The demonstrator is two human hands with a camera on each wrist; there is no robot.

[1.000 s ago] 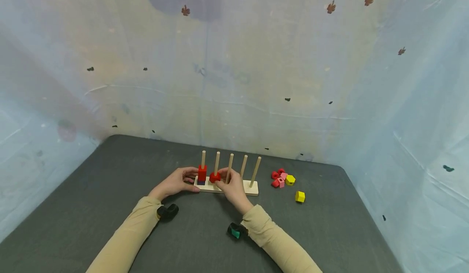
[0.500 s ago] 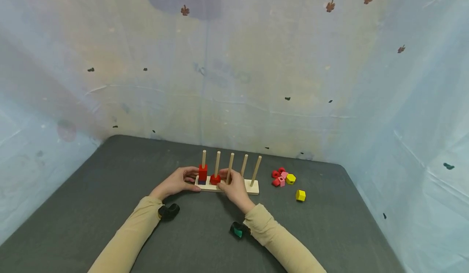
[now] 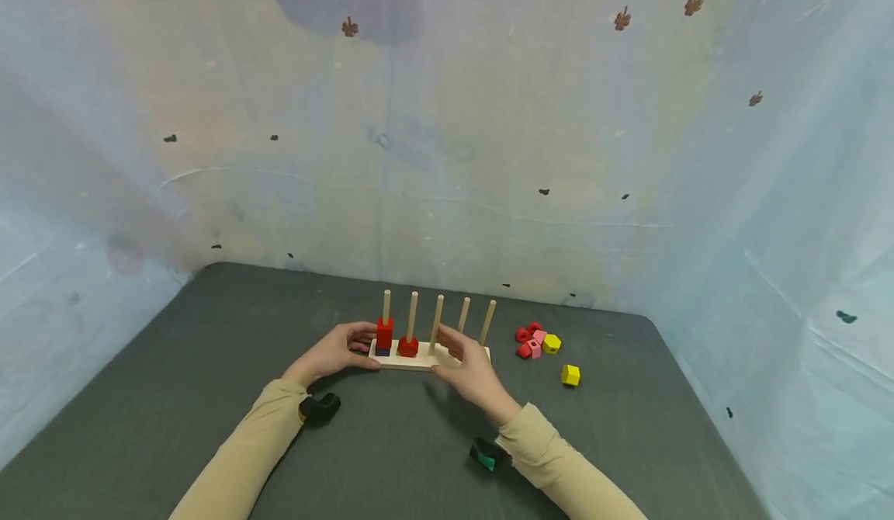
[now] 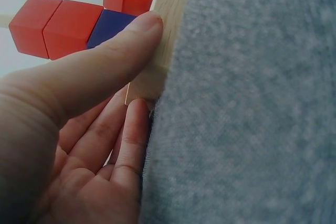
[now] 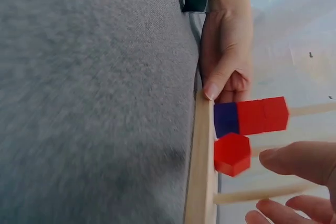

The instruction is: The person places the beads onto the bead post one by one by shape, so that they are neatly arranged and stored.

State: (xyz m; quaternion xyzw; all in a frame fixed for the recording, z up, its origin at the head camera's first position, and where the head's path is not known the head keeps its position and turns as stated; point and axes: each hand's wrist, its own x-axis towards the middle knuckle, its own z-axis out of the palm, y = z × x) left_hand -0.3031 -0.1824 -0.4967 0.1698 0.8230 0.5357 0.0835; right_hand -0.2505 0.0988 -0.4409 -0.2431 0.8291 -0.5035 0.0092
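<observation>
A pale wooden base (image 3: 407,362) with several upright pegs stands on the dark table. My left hand (image 3: 337,352) grips its left end, the thumb (image 4: 137,38) on the front edge and the fingers round the end. On the leftmost peg, two red blocks (image 5: 262,115) sit above a dark blue block (image 5: 226,119). A red hexagonal bead (image 3: 408,347) rests low on the second peg. My right hand (image 3: 473,371) hovers in front of the right part of the base, thumb and fingers spread apart with nothing held. It hides the feet of the right pegs.
Right of the base lie several red and pink beads (image 3: 535,347) in a cluster, with a yellow hexagonal bead (image 3: 552,344) at its edge. A second yellow bead (image 3: 570,376) lies nearer. A pale patterned sheet (image 3: 447,132) hangs behind the table.
The red hexagonal bead has slid down the second peg onto the base. My right hand has let go of it and moved right, its fingers opening. My left hand stays put.
</observation>
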